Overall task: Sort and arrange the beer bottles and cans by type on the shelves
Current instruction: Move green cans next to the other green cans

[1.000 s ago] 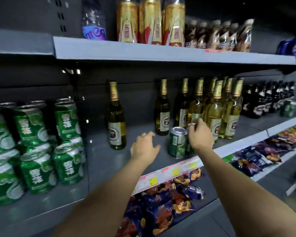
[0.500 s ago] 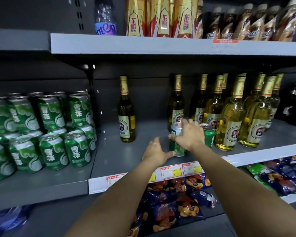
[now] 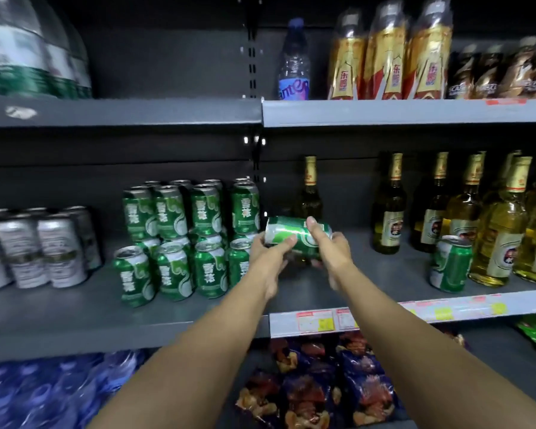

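Green and lying sideways, the beer can (image 3: 294, 233) sits in both my grips above the middle shelf (image 3: 322, 286), lifted off the grey board. My left hand (image 3: 271, 252) curls round its lower left end, thumb along the near side; my right hand (image 3: 328, 247) wraps the right half, thumb over the top. Just left of the can stands the stack of green cans (image 3: 186, 239), two layers high, its right edge close to my left knuckles. Silver cans (image 3: 41, 249) stand further left, apart from the green ones. Behind the held can rises one dark beer bottle (image 3: 309, 193), partly hidden by it. Open grey shelf runs from under my hands rightward to a lone green can (image 3: 450, 263), which stands tilted beside the golden beer bottles (image 3: 502, 230). Another bare strip lies in front of the green stack, up to the shelf's front edge. Price tags (image 3: 316, 320) line the lip below my right wrist.
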### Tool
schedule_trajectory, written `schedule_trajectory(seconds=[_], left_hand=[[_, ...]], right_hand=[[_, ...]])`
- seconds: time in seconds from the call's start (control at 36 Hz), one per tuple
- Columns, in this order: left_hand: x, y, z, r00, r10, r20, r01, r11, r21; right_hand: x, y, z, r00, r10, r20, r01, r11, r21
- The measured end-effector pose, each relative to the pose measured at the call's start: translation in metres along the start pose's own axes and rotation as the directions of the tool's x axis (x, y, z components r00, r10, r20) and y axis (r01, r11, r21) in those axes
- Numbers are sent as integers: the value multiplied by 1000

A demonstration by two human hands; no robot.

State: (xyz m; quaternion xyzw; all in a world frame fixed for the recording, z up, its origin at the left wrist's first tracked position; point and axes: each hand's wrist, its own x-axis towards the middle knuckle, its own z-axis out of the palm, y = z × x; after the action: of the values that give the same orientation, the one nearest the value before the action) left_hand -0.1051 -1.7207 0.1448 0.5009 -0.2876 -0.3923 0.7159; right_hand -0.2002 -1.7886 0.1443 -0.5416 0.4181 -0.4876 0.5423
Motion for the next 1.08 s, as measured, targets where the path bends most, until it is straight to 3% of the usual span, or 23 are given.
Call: schedule_trajectory(seconds=[0.11, 0.19, 0.28, 0.33, 0.39, 0.5, 0.61, 0.69, 0.89, 1.0, 1.08], left_hand=[[0, 26, -39, 994, 90, -59, -90, 996, 0], [-3, 44, -63, 988, 139, -73, -137, 990, 44], [-4, 61, -83, 985, 156, -75, -153, 987, 42], [-5, 72, -94, 980, 185, -78, -179, 981, 80], [-4, 81, -106, 970, 225, -89, -211, 967, 142], [-3, 94, -137, 986, 158, -46, -146, 970, 192], [-4, 94, -158, 1000, 23, 8, -24, 972, 236], [-7, 94, -165, 999, 31, 6, -32, 972, 233], [-1, 110, -197, 968, 220, -119, -174, 935, 310], [6, 124, -212, 956, 288, -56, -263, 927, 268], [18, 127, -232, 942, 308, -134, -275, 936, 219]], right_hand=[[-28, 5, 32, 978, 54, 201, -37, 996, -87], [-41, 5, 56, 965, -130, 229, 188, 949, -254], [-51, -4, 79, 910, -265, 319, 396, 785, -477], [-56, -12, 96, 879, -325, 350, 471, 708, -526], [-59, -16, 110, 882, -327, 340, 462, 740, -488], [-53, -11, 136, 933, -152, 325, 210, 966, -151], [-51, -5, 153, 903, -72, 423, 83, 997, -8], [-53, -4, 166, 876, -88, 475, 119, 992, -36], [-65, -13, 192, 795, -210, 570, 310, 947, -85], [-65, -21, 221, 846, -271, 459, 359, 926, -114], [-64, -23, 240, 884, -279, 375, 335, 938, -92]])
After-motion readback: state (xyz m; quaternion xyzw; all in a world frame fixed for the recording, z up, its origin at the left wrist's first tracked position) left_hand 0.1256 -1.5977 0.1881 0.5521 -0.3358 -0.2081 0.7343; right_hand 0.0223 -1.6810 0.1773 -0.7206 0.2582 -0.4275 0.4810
